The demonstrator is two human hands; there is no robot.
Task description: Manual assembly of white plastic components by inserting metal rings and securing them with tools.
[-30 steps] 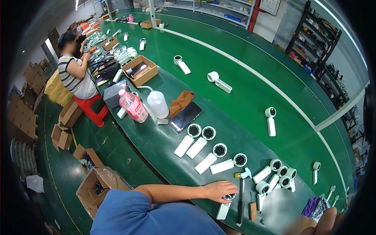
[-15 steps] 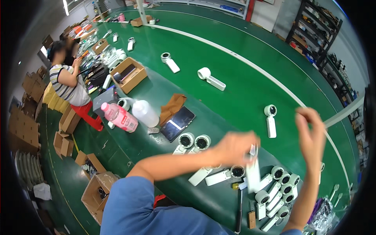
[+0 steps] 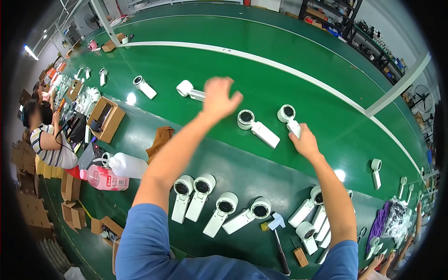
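A white handheld fan (image 3: 290,120) sat on the green belt (image 3: 280,56) right of centre, handle gripped by the right hand (image 3: 305,142). The left hand (image 3: 218,99) hovered above, fingers loosely open and empty. Best set it flat, parallel to the neighbouring fan (image 3: 257,128).

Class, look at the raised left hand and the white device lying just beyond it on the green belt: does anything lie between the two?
Nothing visible does. The left hand is open in the air, and only bare belt shows between it and the white device. The right hand grips a separate device further right.
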